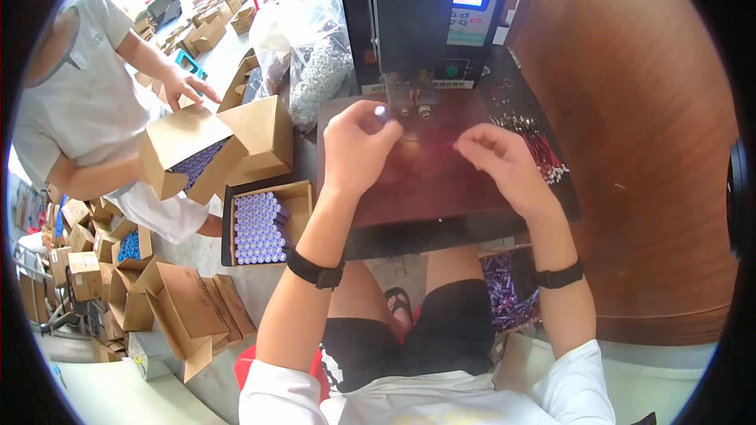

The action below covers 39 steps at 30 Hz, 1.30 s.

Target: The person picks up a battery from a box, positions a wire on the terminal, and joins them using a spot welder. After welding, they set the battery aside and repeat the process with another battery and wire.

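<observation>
My left hand is closed round a small purple battery cell, just left of the two metal tips under a black bench machine. My right hand hovers over the dark red work board, thumb and fingers pinched together. A faint red speck shows at those fingertips; what they hold is too small to make out. Near my right hand, a pile of short wire leads with red and dark strands lies on the table's right side.
An open carton of purple cells sits left of the board. Beside it a co-worker tilts a cardboard box of cells. Behind are bags of white parts. A box of finished-looking purple pieces stands below the table, right.
</observation>
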{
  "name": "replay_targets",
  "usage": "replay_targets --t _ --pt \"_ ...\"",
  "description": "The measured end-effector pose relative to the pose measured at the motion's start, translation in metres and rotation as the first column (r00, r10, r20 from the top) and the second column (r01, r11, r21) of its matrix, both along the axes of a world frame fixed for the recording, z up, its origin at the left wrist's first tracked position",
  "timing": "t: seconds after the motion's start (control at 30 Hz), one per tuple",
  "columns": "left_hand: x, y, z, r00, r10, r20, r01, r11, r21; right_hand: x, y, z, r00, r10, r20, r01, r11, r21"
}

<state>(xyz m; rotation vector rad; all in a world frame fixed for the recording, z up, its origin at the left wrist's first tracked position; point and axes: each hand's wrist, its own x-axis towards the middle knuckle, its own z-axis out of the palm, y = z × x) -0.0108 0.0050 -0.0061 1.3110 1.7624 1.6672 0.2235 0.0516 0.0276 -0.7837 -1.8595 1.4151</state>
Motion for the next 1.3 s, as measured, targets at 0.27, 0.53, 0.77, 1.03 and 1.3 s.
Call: replay_targets --t 0.27,0.53,0.77,1.03,1.3 --pt "0.01 -0.004 0.011 0.89 -0.131 -0.436 0.108 0.991 -0.077 -0.016 -0.003 -0.023 0.939 -0.328 -0.1 0.34 0.929 0.149" --pt "0.008 -0.003 0.012 0.881 -0.169 -0.441 0.136 0.985 -0.105 -0.023 -0.003 -0.02 0.917 -0.363 -0.166 0.371 0.928 0.023" --pt "0.01 -0.003 0.012 0.89 -0.164 -0.426 0.135 0.986 -0.098 -0.027 0.0 -0.025 0.906 -0.38 -0.187 0.399 0.914 0.072" --pt "0.01 -0.002 0.013 0.887 -0.142 -0.44 0.12 0.99 -0.078 -0.03 0.002 -0.025 0.913 -0.371 -0.172 0.391 0.915 0.102" --pt "0.007 0.0 0.009 0.893 -0.167 -0.418 0.14 0.986 -0.096 -0.029 0.002 -0.025 0.922 -0.358 -0.15 0.375 0.921 0.103"
